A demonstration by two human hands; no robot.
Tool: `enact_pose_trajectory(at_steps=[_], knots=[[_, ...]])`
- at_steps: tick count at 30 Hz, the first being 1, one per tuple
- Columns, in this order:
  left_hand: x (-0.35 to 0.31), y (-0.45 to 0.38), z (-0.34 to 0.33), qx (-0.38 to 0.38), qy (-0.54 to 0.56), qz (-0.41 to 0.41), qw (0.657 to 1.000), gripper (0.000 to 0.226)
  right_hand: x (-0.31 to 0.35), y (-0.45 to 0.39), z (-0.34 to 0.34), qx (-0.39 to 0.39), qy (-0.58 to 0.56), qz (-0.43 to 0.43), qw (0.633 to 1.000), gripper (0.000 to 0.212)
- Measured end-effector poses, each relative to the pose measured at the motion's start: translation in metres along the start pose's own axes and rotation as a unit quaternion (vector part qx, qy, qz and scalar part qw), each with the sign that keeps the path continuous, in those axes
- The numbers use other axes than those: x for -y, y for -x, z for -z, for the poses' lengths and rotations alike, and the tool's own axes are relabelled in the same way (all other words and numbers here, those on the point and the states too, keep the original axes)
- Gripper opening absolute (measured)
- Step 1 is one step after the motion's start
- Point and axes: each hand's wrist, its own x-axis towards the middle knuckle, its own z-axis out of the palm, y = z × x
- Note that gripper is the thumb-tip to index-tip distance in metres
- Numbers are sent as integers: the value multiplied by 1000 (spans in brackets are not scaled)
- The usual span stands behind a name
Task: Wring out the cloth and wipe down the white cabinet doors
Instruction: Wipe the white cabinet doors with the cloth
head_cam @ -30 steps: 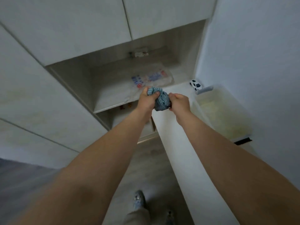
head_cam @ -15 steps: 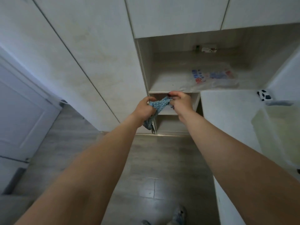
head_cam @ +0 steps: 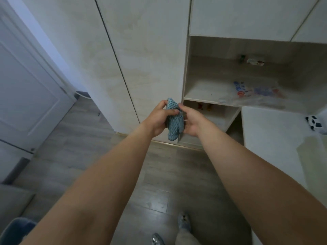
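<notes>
L hand point(head_cam: 157, 119) fingers grip blue cloth point(head_cam: 174, 123) w/ R hand point(head_cam: 192, 122) fingers loosely cupping it.

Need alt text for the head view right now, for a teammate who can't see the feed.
Two bare hands hold a bunched blue textured cloth in front of tall white cabinet doors: the left hand grips it with fingers and thumb curled round it, the right hand cups its other side. To the right, an open shelf holds a printed plastic bag; grey wood floor lies below.
</notes>
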Motion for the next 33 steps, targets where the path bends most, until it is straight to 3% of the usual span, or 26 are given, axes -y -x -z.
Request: enact_pose_trajectory(at_steps=[3,7,12,15,18,20,22,23,24,25,28,31,33], knots=[[-6,-9,16,-52,31,-7,998,7,7,-12,-10,63,0,-26,998,29],[-12,-14,47,-145,4,-14,989,14,21,-40,-29,31,60,103,992,12],[-35,-5,84,-211,37,-46,976,39,38,-61,-62,-69,124,194,971,20],[-53,-6,105,-231,7,-68,971,33,42,-61,-85,10,193,220,956,27],[-70,-11,129,-257,-64,-84,961,24,44,-67,-108,84,345,213,910,38],[-79,-12,145,-269,-98,-88,954,25,42,-76,-127,37,421,244,873,21],[-87,-14,164,-279,-106,-95,950,25,42,-83,-146,-40,506,306,805,4],[-92,-15,176,-281,-103,-103,949,24,43,-84,-158,-68,544,328,769,3],[-99,-15,191,-282,-101,-111,948,24,43,-85,-174,-78,553,343,755,5],[-105,-16,204,-282,-100,-121,947,23,45,-85,-187,-70,529,352,769,5],[-127,-17,242,-271,-112,-121,948,12,54,-81,-228,-38,349,346,870,9],[-150,-11,285,-236,-194,-80,949,32,60,-79,-277,-46,288,358,887,10],[-165,-4,299,-154,-202,-103,962,38,65,-75,-304,-33,256,342,903,12]])
